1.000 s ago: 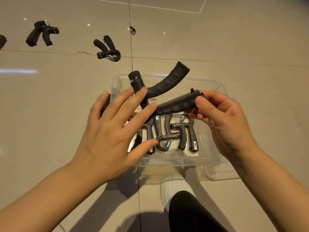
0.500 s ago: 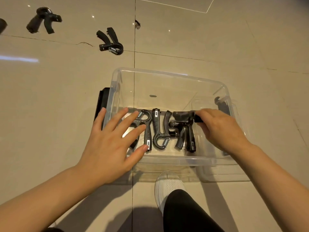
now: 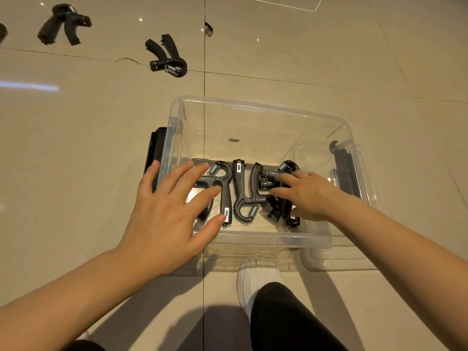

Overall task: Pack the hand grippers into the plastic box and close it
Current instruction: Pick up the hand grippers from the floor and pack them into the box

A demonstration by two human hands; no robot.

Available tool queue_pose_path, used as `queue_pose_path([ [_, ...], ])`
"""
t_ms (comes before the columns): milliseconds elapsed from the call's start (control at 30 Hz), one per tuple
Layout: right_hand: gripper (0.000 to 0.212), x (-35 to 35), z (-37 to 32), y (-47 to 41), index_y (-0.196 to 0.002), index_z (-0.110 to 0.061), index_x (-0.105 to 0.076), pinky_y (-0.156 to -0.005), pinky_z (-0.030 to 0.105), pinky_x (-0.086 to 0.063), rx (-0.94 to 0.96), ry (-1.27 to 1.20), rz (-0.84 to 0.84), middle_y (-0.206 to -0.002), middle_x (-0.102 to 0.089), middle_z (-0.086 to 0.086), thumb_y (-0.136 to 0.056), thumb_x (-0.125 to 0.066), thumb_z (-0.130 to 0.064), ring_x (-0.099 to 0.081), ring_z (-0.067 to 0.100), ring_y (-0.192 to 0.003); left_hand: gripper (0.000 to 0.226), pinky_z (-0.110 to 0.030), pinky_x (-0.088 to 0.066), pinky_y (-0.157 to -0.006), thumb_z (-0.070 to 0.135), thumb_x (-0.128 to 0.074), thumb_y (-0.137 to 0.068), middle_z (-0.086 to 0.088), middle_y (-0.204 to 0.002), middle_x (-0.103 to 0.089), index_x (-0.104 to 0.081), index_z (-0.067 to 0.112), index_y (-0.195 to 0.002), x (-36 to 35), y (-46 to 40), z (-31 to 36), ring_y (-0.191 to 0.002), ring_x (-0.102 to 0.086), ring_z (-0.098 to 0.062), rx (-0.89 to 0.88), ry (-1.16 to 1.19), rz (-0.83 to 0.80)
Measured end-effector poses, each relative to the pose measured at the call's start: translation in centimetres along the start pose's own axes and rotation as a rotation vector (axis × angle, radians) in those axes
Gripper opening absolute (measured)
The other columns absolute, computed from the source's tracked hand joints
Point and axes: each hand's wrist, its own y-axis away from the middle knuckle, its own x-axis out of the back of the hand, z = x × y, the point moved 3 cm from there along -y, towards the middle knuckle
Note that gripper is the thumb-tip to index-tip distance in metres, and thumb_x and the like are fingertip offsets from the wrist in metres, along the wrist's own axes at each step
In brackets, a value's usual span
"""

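A clear plastic box (image 3: 253, 105) stands open on the tiled floor. Three black hand grippers lie side by side along its near wall: a left one (image 3: 225, 181), a middle one (image 3: 240, 196) and a right one (image 3: 276, 211). My left hand (image 3: 167, 211) is spread flat over the left gripper and the box's near left corner, holding nothing. My right hand (image 3: 306, 193) lies inside the box with its fingers stretched over the right gripper. Two more grippers rest on the floor beyond the box, one at the middle (image 3: 167, 57) and one far left (image 3: 63, 24).
A clear lid (image 3: 342, 259) lies under the box's near right corner. Black latches sit on the box's left (image 3: 157, 148) and right (image 3: 342, 171) sides. My white shoe (image 3: 260, 274) stands just in front of the box. A small dark object (image 3: 209, 29) lies on the far floor.
My right hand has lowered the gripper it held into the box beside the other two and now lies flat on it. My left hand dropped to the box's left side.
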Motion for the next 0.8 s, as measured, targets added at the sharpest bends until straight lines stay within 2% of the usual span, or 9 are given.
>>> queue_pose_path([
  [67, 0.063, -0.1, -0.2, -0.9, -0.145, -0.036, -0.025, -0.104, 0.040, -0.034, 0.058, 0.010, -0.056, -0.154, -0.018, 0.003, -0.090, -0.056, -0.038, -0.026, 0.028, -0.136, 0.048, -0.059, -0.023, -0.106, 0.052, -0.038, -0.088, -0.007, -0.137, -0.050, -0.067, 0.024, -0.114, 0.0, 0.0, 0.0, -0.128, -0.043, -0.027, 0.001, 0.003, 0.002],
  [200, 0.053, -0.5, -0.6, -1.4, -0.137, -0.034, -0.038, -0.098, 0.038, -0.036, 0.104, 0.003, -0.028, -0.146, -0.031, -0.001, -0.089, -0.055, -0.045, -0.032, 0.024, -0.131, 0.047, -0.059, -0.023, -0.106, 0.052, -0.039, -0.087, -0.007, -0.136, -0.051, -0.067, 0.023, -0.112, -0.1, 0.0, 0.0, -0.128, -0.043, -0.027, -0.001, 0.002, 0.010],
  [433, 0.051, -0.8, -0.7, -1.6, -0.135, -0.035, -0.039, -0.094, 0.039, -0.038, 0.087, 0.049, 0.023, -0.142, -0.036, -0.001, -0.089, -0.054, -0.050, -0.037, 0.027, -0.126, 0.046, -0.059, -0.023, -0.106, 0.051, -0.040, -0.087, -0.006, -0.134, -0.053, -0.068, 0.023, -0.111, -0.2, 0.1, -0.1, -0.128, -0.043, -0.026, -0.006, 0.007, 0.028],
  [600, 0.057, -1.0, -0.7, -2.0, -0.134, -0.034, -0.041, -0.093, 0.039, -0.039, 0.084, 0.042, 0.014, -0.142, -0.037, 0.000, -0.084, -0.056, -0.057, -0.038, 0.028, -0.124, 0.046, -0.059, -0.023, -0.106, 0.052, -0.039, -0.087, -0.007, -0.133, -0.054, -0.068, 0.022, -0.110, -0.3, 0.1, -0.2, -0.128, -0.044, -0.027, -0.007, 0.013, 0.034],
  [700, 0.054, -1.0, -0.7, -2.2, -0.131, -0.035, -0.044, -0.093, 0.039, -0.039, 0.073, 0.023, 0.025, -0.141, -0.038, -0.002, -0.083, -0.058, -0.054, -0.038, 0.027, -0.124, 0.047, -0.059, -0.023, -0.106, 0.052, -0.039, -0.088, -0.007, -0.131, -0.055, -0.068, 0.023, -0.108, -0.4, 0.1, -0.2, -0.127, -0.045, -0.028, -0.001, 0.015, 0.040],
  [800, 0.045, -0.8, 0.2, -1.8, -0.126, -0.032, -0.051, -0.095, 0.037, -0.038, 0.022, -0.119, 0.081, -0.141, -0.038, -0.002, -0.083, -0.062, -0.041, -0.036, 0.025, -0.126, 0.041, -0.058, -0.023, -0.106, 0.046, -0.040, -0.089, -0.006, -0.128, -0.057, -0.068, 0.022, -0.106, -0.3, 0.2, -0.3, -0.126, -0.046, -0.026, -0.011, 0.063, 0.078],
])
